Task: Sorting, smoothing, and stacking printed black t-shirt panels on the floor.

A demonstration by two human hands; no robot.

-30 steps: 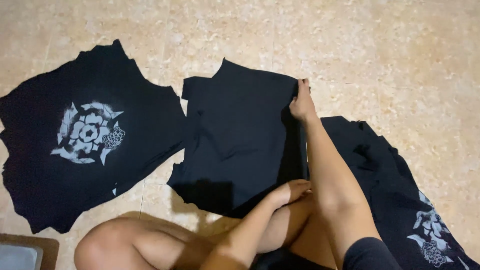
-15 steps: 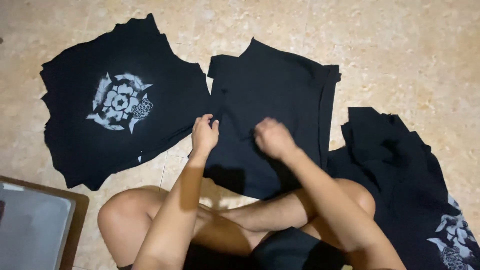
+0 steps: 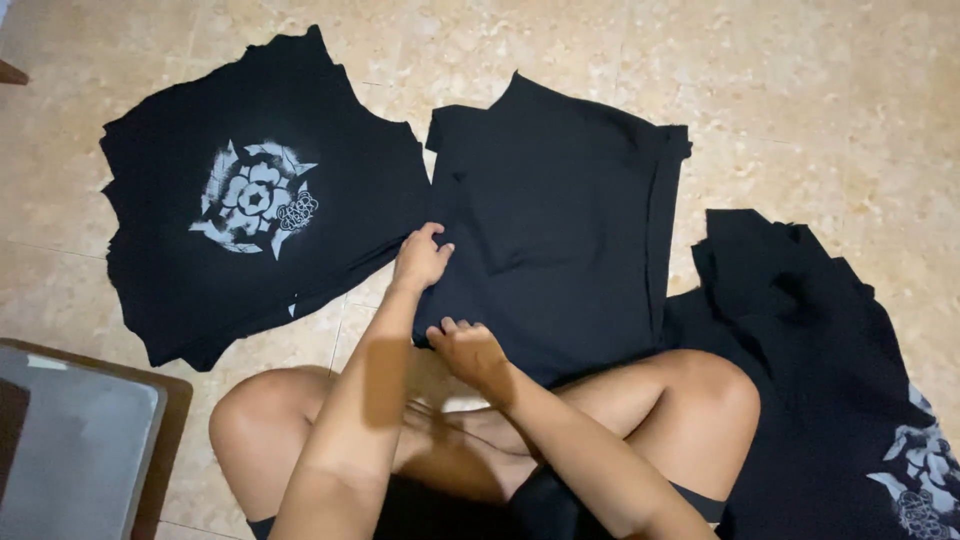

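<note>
The head view, the only 1, looks down on a person sitting cross-legged on a beige tiled floor (image 3: 800, 90), with 3 lots of black cloth laid around the knees. The left hand (image 3: 420, 258) rests on the left edge of the middle black garment (image 3: 560, 220), its fingers curled and seemingly pinching the fabric at that edge; the right hand (image 3: 470, 348) lies at the garment's near left corner, fingers bent down onto the cloth, though whether it truly grips or only presses cannot be told. That garment lies flat on the floor just ahead of the legs, already doubled along its right side, so the step in hand looks like folding it, with the left edge taken up. A next move would call for both hands to keep the edge even and carry it across without dragging the layers beneath. To the left, touching the garment's edge, lies a pile of black shirts (image 3: 250, 200) with a white flower-like print on top. To the right, another heap of black cloth (image 3: 820, 380) shows a similar pale print at its lower corner. A grey box with a brown rim (image 3: 70, 440) sits at the lower left. No packages or signs show.
</note>
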